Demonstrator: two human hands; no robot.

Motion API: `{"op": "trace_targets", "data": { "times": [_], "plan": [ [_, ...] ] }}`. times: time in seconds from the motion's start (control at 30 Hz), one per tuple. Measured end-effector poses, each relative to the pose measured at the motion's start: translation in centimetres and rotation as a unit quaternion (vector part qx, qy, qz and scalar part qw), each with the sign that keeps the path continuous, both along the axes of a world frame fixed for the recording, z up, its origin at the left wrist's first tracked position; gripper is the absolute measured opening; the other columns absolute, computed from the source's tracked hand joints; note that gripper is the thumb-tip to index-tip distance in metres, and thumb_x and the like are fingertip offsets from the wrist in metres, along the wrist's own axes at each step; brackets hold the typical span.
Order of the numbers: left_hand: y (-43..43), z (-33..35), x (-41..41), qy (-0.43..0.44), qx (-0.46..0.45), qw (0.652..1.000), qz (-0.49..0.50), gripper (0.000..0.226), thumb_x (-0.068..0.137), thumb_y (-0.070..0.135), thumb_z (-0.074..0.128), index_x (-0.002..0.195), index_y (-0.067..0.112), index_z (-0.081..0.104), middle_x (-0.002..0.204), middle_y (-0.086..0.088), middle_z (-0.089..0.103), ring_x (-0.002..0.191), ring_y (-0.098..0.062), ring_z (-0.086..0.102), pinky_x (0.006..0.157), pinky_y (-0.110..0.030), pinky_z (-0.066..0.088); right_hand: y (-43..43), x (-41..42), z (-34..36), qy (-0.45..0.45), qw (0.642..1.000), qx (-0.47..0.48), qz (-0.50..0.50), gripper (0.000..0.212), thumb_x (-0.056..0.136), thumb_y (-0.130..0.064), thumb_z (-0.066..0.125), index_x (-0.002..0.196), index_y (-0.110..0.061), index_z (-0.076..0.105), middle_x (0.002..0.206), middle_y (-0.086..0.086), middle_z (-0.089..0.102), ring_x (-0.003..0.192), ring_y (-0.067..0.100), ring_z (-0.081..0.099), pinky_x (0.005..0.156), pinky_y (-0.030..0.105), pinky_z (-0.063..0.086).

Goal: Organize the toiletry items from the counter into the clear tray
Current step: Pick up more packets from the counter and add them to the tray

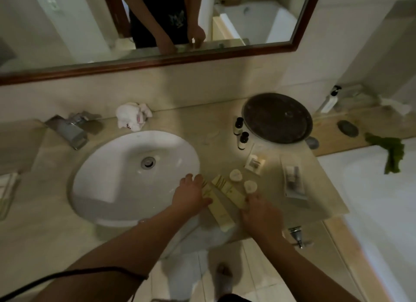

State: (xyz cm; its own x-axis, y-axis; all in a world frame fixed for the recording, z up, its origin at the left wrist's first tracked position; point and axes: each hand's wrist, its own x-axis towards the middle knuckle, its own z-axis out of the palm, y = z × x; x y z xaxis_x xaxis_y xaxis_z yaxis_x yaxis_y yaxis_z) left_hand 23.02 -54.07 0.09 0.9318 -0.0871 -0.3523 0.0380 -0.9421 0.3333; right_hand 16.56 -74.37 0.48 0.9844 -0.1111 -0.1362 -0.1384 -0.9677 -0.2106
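Note:
Two long cream packets lie side by side on the counter just right of the sink. My left hand (191, 194) lies over the nearer cream packet (221, 215), thumb against it. My right hand (258, 209) pinches the near end of the other cream packet (227, 188). Beyond them sit two round cream soaps (235, 175) (250, 186), a small white box (255, 163) and two small black-capped bottles (238, 126) (243, 140). The clear tray (298, 198) rests to the right with a small tube (292, 176) inside.
A dark round tray (276, 118) stands at the back right. The white sink (108, 189) and faucet (67, 128) are to the left, with a crumpled white cloth (132, 118) behind. A pump bottle (329, 100), dark dish (347, 128) and green cloth (391, 150) line the bathtub ledge.

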Motion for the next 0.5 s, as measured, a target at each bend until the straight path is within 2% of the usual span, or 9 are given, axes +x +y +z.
{"op": "trace_targets", "data": {
  "times": [0.13,0.3,0.4,0.5],
  "plan": [
    [-1.0,-0.4,0.8,0.008,-0.015,0.999,0.045,0.08,0.069,0.045,0.078,0.131,0.015,0.039,0.124,-0.012,0.048,0.115,-0.031,0.044,0.091,-0.042,0.045,-0.8,0.7,-1.2,0.009,0.999,0.035,0.005,0.036,0.083,-0.04,0.063,0.111,-0.02,0.058,0.104,0.004,0.063,0.09,0.025,0.064,0.071,0.036,0.051],
    [-1.5,-0.5,1.3,0.007,-0.039,0.995,0.088,0.079,0.068,0.038,0.08,0.132,0.016,0.039,0.124,-0.011,0.045,0.117,-0.03,0.04,0.092,-0.042,0.045,-1.4,1.4,-1.4,0.045,0.998,0.051,0.014,0.043,0.083,-0.042,0.062,0.119,-0.02,0.056,0.111,0.007,0.06,0.094,0.027,0.063,0.077,0.037,0.051],
    [-1.4,-0.6,1.7,0.017,-0.067,0.989,0.128,0.076,0.069,0.033,0.08,0.132,0.015,0.041,0.125,-0.013,0.045,0.119,-0.031,0.04,0.095,-0.042,0.042,-1.2,1.5,-1.4,0.04,0.997,0.05,0.033,0.035,0.085,-0.04,0.059,0.112,-0.018,0.057,0.107,0.006,0.06,0.089,0.027,0.063,0.075,0.037,0.051],
    [-1.1,-0.8,2.0,0.027,-0.091,0.98,0.174,0.076,0.069,0.032,0.081,0.133,0.014,0.044,0.128,-0.014,0.05,0.12,-0.032,0.044,0.098,-0.041,0.041,-1.0,1.4,-1.2,0.035,0.995,0.087,0.025,0.021,0.089,-0.036,0.056,0.101,-0.02,0.059,0.101,0.002,0.061,0.085,0.022,0.062,0.071,0.034,0.048]
  ]
}}
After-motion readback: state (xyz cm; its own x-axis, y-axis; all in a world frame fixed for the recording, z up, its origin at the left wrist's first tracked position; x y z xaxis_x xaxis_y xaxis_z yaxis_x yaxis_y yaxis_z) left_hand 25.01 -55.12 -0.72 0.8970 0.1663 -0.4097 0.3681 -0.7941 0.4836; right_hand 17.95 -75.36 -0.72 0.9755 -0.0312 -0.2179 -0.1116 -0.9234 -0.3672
